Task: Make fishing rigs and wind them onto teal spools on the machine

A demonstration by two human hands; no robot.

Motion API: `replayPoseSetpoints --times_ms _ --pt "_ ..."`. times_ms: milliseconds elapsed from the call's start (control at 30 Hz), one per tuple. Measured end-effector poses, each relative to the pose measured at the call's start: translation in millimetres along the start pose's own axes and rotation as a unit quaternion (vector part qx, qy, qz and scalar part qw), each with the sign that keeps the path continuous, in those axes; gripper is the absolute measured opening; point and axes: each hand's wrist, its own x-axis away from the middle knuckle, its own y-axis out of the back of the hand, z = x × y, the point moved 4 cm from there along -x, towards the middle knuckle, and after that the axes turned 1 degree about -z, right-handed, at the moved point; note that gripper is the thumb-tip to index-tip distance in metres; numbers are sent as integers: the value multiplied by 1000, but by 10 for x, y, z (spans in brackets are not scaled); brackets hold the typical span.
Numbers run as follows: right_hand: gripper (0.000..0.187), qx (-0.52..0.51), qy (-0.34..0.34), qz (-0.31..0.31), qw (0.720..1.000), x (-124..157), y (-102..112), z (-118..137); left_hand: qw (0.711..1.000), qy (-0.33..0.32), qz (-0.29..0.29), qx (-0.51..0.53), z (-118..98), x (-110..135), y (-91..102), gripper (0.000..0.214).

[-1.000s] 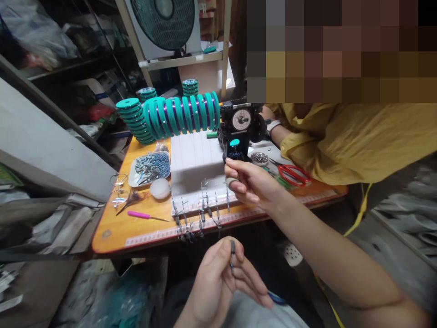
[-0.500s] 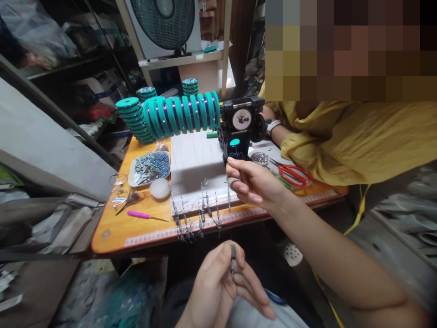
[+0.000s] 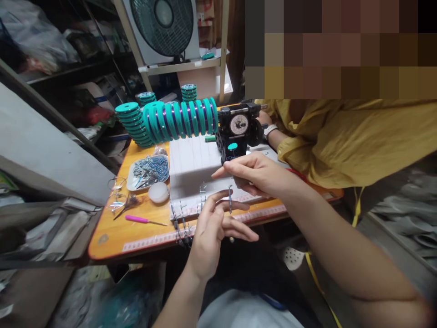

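Note:
My left hand (image 3: 213,223) is raised at the front edge of the orange table (image 3: 116,232), thumb and forefinger pinched on a thin dark coiled piece (image 3: 230,200) that stands upright. My right hand (image 3: 254,173) hovers just above it, fingers curled and pointing left, close to the piece's top; whether it grips anything I cannot make out. Both hands are over the front of a white foam block (image 3: 191,166) where several similar small pieces (image 3: 182,218) are stuck along the edge.
A row of teal spools (image 3: 180,118) sits on a black winding device with a dial (image 3: 238,125). A tray of small parts (image 3: 148,171), a pink-handled tool (image 3: 143,220) and a white round object (image 3: 159,192) lie at the left. Another person in yellow (image 3: 341,136) sits opposite. A fan (image 3: 164,23) stands behind.
My left hand rose from my lap up to the table edge with the coiled piece. My right hand shifted slightly down and forward to meet it. The view tilted a little.

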Motion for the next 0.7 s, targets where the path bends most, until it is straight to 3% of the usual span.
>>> replayPoseSetpoints --times_ms 133,233,333,433,567,700 --pt "40 29 15 1 999 -1 9 43 999 18 29 21 -90 -135 -77 25" --pt "38 -13 -8 9 1000 4 2 10 998 34 35 38 -86 -187 -90 28" --pt "35 -163 -62 50 983 4 -56 -62 997 30 28 68 -52 -211 -85 25" --pt "38 -335 -107 75 933 -26 -160 -100 994 10 4 112 -23 -209 -72 24" --pt "50 -427 -154 -21 891 -98 -263 -119 989 -9 -31 143 -17 -171 -67 26" --pt "49 -440 -163 -68 880 -128 -323 -91 988 0 -33 149 -12 -120 -77 25"
